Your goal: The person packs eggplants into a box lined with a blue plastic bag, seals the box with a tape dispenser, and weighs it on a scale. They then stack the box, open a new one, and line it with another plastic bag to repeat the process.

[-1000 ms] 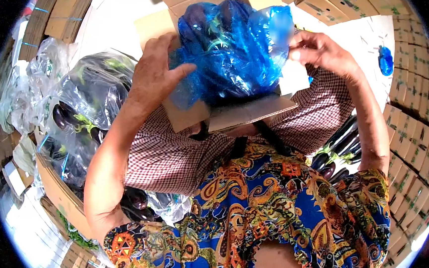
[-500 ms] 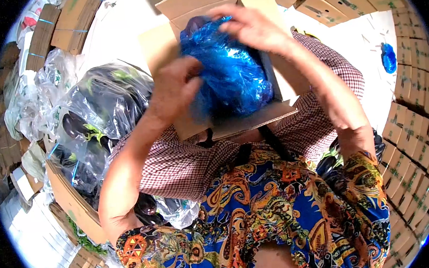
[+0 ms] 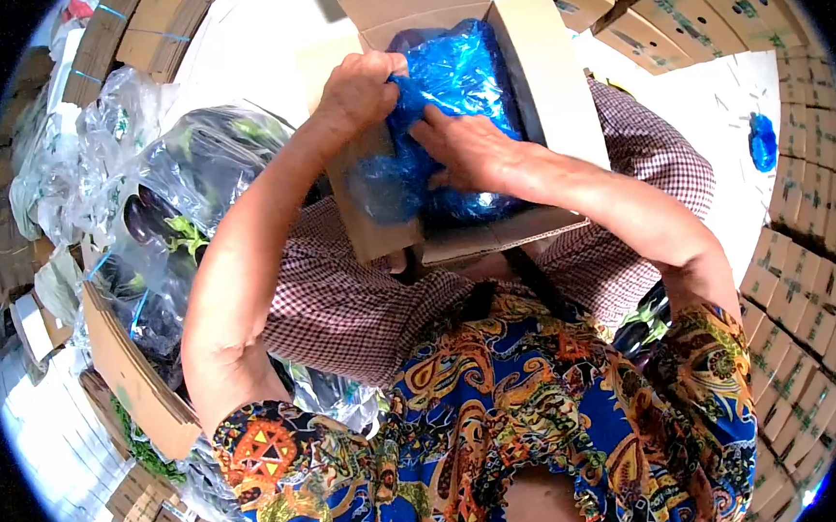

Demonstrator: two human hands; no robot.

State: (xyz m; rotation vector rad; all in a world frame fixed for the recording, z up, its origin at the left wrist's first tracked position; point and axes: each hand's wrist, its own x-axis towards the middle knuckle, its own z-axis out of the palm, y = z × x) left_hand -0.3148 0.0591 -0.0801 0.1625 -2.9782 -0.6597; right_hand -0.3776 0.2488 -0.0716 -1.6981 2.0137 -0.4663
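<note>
Right hand (image 3: 473, 152) moved down blue bag (image 3: 458, 69), left hand (image 3: 358, 93) up; left grip pinching bag, right grip unclear.

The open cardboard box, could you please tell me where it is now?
The open cardboard box is at upper centre of the head view, between the person's legs, with the left hand and right hand over it.

Glossy crinkly plas. bag (image 3: 467, 64), matt cardbd box (image 3: 547, 72), matt cloth legwear (image 3: 344, 310), shiny clear plas. sack (image 3: 221, 153)

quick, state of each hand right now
Left hand: closed, holding the edge of the shiny blue plastic film.
Right hand: partly curled against the film; grip cannot be told.
</note>
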